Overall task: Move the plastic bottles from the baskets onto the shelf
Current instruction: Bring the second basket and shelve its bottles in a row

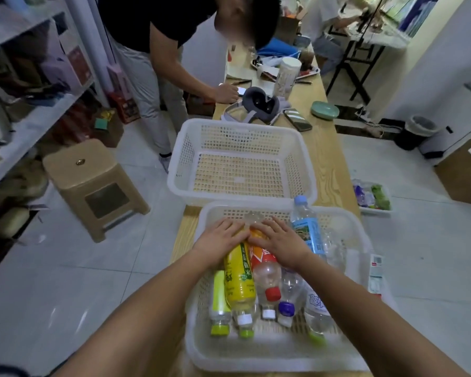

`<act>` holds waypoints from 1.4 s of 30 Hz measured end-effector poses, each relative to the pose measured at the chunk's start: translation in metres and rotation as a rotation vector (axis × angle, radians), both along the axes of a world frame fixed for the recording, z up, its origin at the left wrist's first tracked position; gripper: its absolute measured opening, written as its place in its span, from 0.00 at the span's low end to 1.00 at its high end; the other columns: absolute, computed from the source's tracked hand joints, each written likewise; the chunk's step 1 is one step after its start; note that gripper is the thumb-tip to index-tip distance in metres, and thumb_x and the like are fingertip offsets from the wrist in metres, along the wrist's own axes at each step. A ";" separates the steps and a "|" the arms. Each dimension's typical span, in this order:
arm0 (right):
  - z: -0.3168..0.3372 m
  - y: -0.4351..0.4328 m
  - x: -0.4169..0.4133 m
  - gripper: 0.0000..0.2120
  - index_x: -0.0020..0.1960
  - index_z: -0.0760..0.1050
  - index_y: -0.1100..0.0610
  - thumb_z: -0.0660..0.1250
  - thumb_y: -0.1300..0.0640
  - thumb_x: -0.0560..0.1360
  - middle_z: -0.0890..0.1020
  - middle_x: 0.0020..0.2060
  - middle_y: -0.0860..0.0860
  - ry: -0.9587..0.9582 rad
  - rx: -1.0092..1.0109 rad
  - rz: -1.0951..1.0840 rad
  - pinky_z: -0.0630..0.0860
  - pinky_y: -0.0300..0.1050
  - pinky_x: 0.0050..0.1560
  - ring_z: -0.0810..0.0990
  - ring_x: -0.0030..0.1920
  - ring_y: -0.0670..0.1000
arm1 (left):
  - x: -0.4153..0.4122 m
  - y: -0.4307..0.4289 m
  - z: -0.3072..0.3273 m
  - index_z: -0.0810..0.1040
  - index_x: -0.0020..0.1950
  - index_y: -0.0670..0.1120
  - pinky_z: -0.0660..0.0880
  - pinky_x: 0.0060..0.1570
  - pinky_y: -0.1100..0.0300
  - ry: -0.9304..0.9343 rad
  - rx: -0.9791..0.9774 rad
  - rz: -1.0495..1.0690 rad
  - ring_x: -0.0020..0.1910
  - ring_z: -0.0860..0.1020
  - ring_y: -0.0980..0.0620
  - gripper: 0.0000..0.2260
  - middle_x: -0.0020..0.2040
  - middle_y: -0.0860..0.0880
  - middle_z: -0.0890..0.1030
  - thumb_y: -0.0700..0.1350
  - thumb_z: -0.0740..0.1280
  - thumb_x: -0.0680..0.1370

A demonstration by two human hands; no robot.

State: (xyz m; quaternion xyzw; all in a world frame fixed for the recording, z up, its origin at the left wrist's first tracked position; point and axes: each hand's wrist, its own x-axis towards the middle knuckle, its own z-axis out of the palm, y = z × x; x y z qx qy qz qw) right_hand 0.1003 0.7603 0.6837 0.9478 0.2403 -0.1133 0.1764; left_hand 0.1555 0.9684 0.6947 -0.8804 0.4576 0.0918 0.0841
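One yellow bottle (239,277), under left hand (223,238) — touching

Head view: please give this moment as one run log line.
left hand on yellow bottle | right hand on orange bottle | near basket loaded | far basket empty | nothing lifted yet

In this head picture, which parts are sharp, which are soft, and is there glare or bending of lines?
Head view: left hand, right hand and yellow bottle are fairly sharp; the shelf at left is soft and bowed by the wide lens; pale glare lies on the floor tiles.
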 end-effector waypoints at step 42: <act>0.110 -0.010 -0.348 0.12 0.50 0.76 0.56 0.70 0.49 0.73 0.82 0.44 0.53 -0.516 2.150 -1.538 0.76 0.48 0.41 0.81 0.45 0.51 | -0.186 0.030 0.044 0.71 0.53 0.57 0.72 0.37 0.56 0.523 -0.850 0.395 0.42 0.78 0.49 0.23 0.46 0.50 0.79 0.50 0.77 0.62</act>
